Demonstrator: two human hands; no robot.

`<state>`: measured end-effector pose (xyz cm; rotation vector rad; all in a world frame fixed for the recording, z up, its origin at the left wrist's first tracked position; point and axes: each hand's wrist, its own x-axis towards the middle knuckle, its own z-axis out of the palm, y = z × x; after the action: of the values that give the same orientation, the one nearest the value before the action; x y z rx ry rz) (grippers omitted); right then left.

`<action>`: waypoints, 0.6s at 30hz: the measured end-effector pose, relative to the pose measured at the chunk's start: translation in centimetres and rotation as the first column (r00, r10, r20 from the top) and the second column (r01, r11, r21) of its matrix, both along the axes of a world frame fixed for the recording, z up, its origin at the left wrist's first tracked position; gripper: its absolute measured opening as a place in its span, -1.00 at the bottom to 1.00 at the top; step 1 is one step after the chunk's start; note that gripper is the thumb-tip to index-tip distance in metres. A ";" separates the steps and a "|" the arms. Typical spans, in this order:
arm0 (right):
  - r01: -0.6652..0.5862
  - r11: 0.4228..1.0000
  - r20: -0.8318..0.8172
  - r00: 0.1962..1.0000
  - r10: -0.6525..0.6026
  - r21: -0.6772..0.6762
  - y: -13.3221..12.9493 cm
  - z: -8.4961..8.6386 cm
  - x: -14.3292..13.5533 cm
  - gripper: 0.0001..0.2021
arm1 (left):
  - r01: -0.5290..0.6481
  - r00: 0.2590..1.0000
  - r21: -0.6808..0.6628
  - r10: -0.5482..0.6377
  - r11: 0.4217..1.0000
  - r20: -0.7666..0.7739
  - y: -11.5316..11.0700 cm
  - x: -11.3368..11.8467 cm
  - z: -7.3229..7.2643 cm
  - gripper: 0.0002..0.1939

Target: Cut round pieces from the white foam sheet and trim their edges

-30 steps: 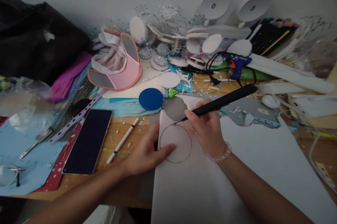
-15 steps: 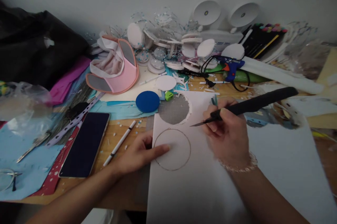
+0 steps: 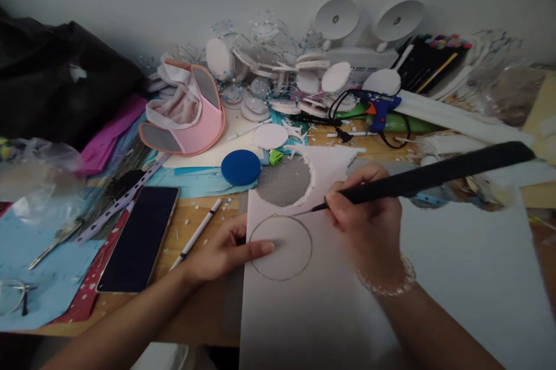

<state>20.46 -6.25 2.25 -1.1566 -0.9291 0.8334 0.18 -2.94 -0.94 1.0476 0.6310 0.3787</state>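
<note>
Right hand (image 3: 369,216) closed around black craft knife (image 3: 417,179); left hand (image 3: 226,248), partly open, grips white foam sheet's (image 3: 282,318) left edge.

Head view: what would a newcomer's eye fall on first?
The long black tool in the right hand stands out first, its tip near a circle marked on the white sheet. Next come the bright blue disc, beyond the left hand, and the pink visor, farther back and to the left.

Glasses (image 3: 12,296) partly offscreen (left edge)
</note>
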 end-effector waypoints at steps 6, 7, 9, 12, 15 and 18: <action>-0.013 1.000 0.177 0.984 0.011 0.014 -0.6 -0.5 -0.6 -0.64 | -0.012 0.999 0.027 0.013 1.000 -0.044 0.1 0.1 0.2 -0.76; -0.007 1.000 0.171 0.985 0.005 0.014 -0.6 -0.6 -0.6 -0.64 | -0.009 0.999 0.037 0.011 0.999 -0.049 0.1 0.1 0.2 -0.76; -0.005 1.000 0.178 0.984 0.002 0.012 -0.5 -0.6 -0.6 -0.64 | 0.005 0.999 0.053 -0.002 0.999 -0.048 0.1 0.1 0.3 -0.76; -0.006 1.000 0.245 0.970 0.002 0.018 -0.4 -0.5 -0.7 -0.65 | 0.008 1.000 0.054 -0.007 0.999 -0.030 0.1 0.1 0.3 -0.79; 0.003 0.999 0.285 0.959 -0.012 0.032 -0.5 -0.4 -0.8 -0.65 | 0.012 1.000 0.032 -0.012 0.999 -0.017 0.1 0.1 0.2 -0.82; -0.004 0.999 0.293 0.956 -0.006 0.032 -0.5 -0.4 -0.8 -0.65 | 0.005 1.000 0.039 -0.004 0.999 -0.031 0.2 0.1 0.0 -0.79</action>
<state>19.65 -6.71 1.83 -1.2738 -1.1811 0.6522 0.24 -2.79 -0.90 1.0934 0.6507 0.3728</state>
